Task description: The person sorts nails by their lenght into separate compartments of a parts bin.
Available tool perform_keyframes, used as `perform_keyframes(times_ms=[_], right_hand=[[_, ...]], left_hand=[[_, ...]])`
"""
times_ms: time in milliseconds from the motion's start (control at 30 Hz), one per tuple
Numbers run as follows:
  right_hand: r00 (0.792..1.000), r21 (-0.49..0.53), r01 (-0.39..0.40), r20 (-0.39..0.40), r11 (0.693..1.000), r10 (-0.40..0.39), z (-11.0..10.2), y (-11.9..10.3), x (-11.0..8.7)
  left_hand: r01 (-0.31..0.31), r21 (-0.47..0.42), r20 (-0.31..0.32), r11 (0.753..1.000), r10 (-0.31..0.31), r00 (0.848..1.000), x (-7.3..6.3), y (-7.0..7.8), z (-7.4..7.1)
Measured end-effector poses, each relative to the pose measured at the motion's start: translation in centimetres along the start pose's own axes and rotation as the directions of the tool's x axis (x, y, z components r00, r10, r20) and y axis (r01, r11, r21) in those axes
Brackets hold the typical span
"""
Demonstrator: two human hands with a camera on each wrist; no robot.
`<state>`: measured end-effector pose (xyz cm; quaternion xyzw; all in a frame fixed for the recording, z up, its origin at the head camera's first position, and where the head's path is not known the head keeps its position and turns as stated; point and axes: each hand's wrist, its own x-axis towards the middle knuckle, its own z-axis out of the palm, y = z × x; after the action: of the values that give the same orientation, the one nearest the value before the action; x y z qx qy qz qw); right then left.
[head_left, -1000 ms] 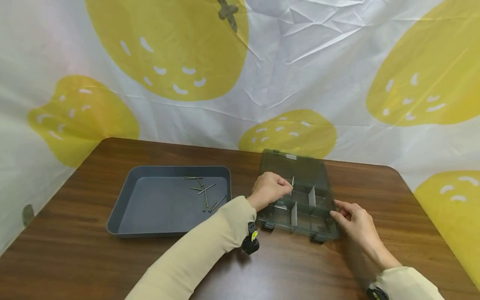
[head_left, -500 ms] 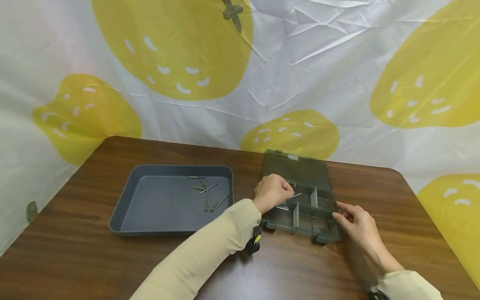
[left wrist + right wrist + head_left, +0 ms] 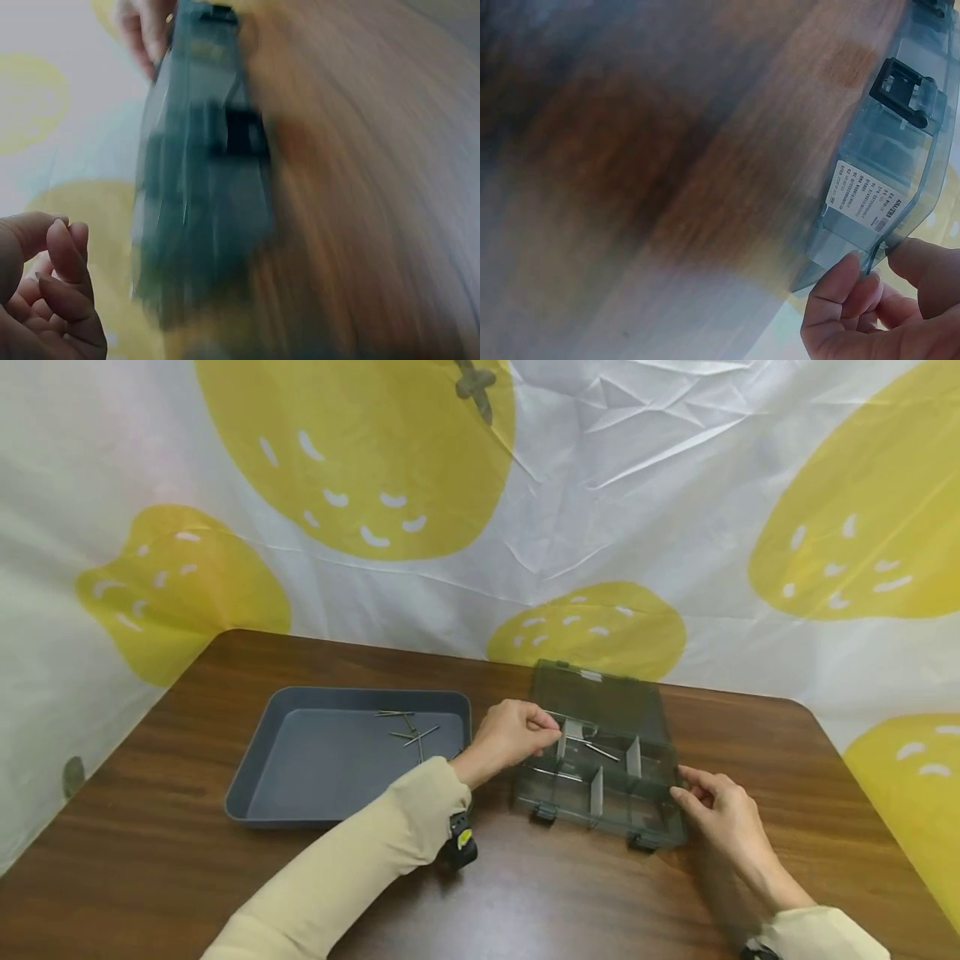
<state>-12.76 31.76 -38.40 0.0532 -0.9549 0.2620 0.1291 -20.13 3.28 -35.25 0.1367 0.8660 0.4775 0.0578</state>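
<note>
A smoky see-through compartment box (image 3: 615,827) stands on the table with its lid (image 3: 607,697) tipped back. Long thin metal pieces (image 3: 602,752), like nails or screws, lie in its compartments. My left hand (image 3: 510,735) hovers at the box's left side; in the left wrist view its thumb and curled fingers (image 3: 71,262) come together around nothing visible. At the box's right end my right hand (image 3: 723,818) pinches the wall between thumb and fingers, plain in the right wrist view beside a white label (image 3: 865,197). More metal pieces (image 3: 422,737) lie in the grey tray (image 3: 315,777).
The tray sits left of the box on a brown wooden table (image 3: 525,893), and my left forearm crosses its front right corner. White dividers (image 3: 597,792) split the box. A lemon-print cloth (image 3: 420,618) hangs right behind the table.
My left hand lets go of a thin metal piece, which now lies in the box's back compartment, and moves left out over the box's edge. My right hand stays on the box.
</note>
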Motion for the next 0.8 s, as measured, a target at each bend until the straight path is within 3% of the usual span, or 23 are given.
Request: perform_keyframes(times_ms=[200, 333, 567, 800], right_hand=[[1.000, 0.011, 0.015, -0.015, 1.000, -0.014, 0.1, 0.2, 0.1], [0.999, 0.009, 0.020, -0.030, 1.000, -0.019, 0.1, 0.3, 0.0], [0.999, 0.015, 0.022, -0.038, 1.000, -0.022, 0.2, 0.4, 0.0], [0.999, 0.014, 0.027, -0.033, 1.000, -0.026, 0.4, 0.3, 0.0]], left_hand=[[0.040, 0.033, -0.056, 0.999, -0.038, 0.998, -1.9, -3.1, -4.9], [0.076, 0.052, -0.059, 0.996, -0.073, 0.996, -3.4, -5.0, -6.7], [0.089, 0.109, -0.048, 0.990, -0.085, 0.995, -5.1, -7.2, -7.4], [0.100, 0.148, -0.003, 0.984, -0.100, 0.995, -5.9, -7.9, -7.2]])
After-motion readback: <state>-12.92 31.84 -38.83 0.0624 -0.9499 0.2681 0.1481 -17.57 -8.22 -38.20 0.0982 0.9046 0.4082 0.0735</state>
